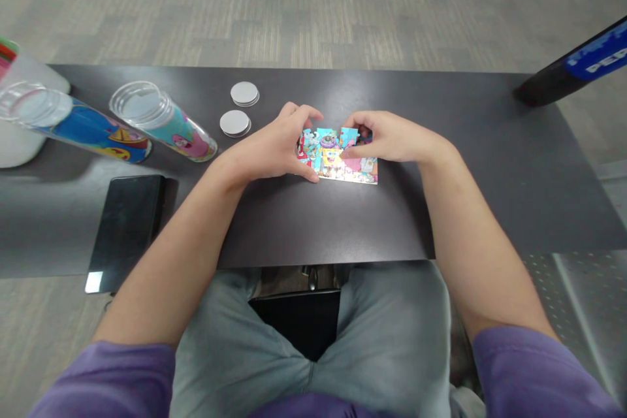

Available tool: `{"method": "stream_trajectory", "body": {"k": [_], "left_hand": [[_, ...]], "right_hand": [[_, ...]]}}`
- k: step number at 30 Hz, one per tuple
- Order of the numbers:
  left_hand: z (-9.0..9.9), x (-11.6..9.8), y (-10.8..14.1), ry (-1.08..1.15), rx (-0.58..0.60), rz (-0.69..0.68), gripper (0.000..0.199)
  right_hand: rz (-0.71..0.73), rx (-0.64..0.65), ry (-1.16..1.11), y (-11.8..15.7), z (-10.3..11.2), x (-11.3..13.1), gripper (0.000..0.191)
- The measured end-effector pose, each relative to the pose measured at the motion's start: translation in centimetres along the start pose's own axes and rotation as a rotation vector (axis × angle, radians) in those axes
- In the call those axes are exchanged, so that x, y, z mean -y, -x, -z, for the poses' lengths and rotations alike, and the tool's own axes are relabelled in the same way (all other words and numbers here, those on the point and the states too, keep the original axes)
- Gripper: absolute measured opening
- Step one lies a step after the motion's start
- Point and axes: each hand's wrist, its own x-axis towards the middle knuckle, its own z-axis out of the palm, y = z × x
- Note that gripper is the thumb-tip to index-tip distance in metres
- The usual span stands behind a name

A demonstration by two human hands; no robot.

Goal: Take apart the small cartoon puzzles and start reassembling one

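A small, colourful jigsaw puzzle [337, 171] of cartoon figures lies on the dark table, with a gap in its upper edge. Around its left end is my left hand [281, 144], thumb against the near edge and fingers at the far side, holding it in place. My right hand [386, 137] is over the right part of the puzzle, thumb and fingers pinching a light-blue puzzle piece [349, 137] at the upper edge. My right fingers hide part of the picture beneath them.
White round lids [235, 123] lie in two spots beyond my left hand. To the left are two clear-topped cartoon tubes [189, 134] and a black phone-like device [126, 222]. A dark bottle with a blue label [558, 78] stands at the far right corner of the table [490, 196].
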Motion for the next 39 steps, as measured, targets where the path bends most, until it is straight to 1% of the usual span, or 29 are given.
{"method": "stream_trajectory", "body": {"k": [2,4,6,9,11,15,18,20,24,27,29,33,35,36,39], "left_hand": [[0.1,0.1,0.0,0.023,0.016,-0.006,0.113],[0.2,0.3,0.0,0.036,0.043,-0.016,0.104],[0.4,0.3,-0.1,0.036,0.064,-0.027,0.086],[0.6,0.4,-0.1,0.070,0.045,-0.037,0.055],[0.8,0.3,-0.2,0.142,0.028,-0.041,0.046],[1.2,-0.2,-0.2,0.243,-0.039,-0.073,0.047],[1.5,-0.5,-0.2,0.283,-0.135,-0.086,0.052],[1.5,-0.5,-0.2,0.286,-0.182,-0.082,0.052],[1.4,-0.5,-0.3,0.170,-0.222,-0.087,0.038],[1.3,-1.0,-0.3,0.054,-0.249,-0.118,0.026],[1.2,-1.5,-0.1,0.009,-0.235,-0.144,0.026],[0.4,-2.1,0.1,-0.053,-0.137,-0.174,0.043],[-0.1,-2.0,0.0,-0.100,-0.113,-0.188,0.045],[-0.3,-1.9,0.0,-0.118,-0.109,-0.199,0.041],[-0.6,-1.5,-0.4,-0.115,-0.114,-0.246,0.021]], "right_hand": [[0.011,-0.012,0.007,0.0,0.0,0.1,0.034],[0.036,-0.017,0.005,0.0,0.0,0.2,0.031],[0.057,-0.017,-0.016,-0.1,-0.1,0.2,0.030],[0.070,-0.010,-0.068,-0.2,-0.2,-0.1,0.032],[0.086,-0.024,-0.097,-0.2,-0.1,-0.2,0.034],[0.146,-0.101,-0.176,0.1,0.2,0.3,0.046],[0.184,-0.105,-0.298,0.5,0.4,1.1,0.058],[0.210,-0.106,-0.372,0.7,0.3,1.6,0.060],[0.214,-0.115,-0.419,0.7,-0.1,2.2,0.061],[0.213,-0.120,-0.441,0.7,-0.5,2.2,0.062],[0.224,-0.116,-0.461,0.5,-0.8,2.2,0.062],[0.252,-0.132,-0.477,0.1,-1.3,2.1,0.061],[0.263,-0.152,-0.504,-0.2,-1.6,1.9,0.064],[0.273,-0.163,-0.524,-0.5,-1.8,1.8,0.066],[0.322,-0.208,-0.573,-1.3,-2.3,1.2,0.073]]}}
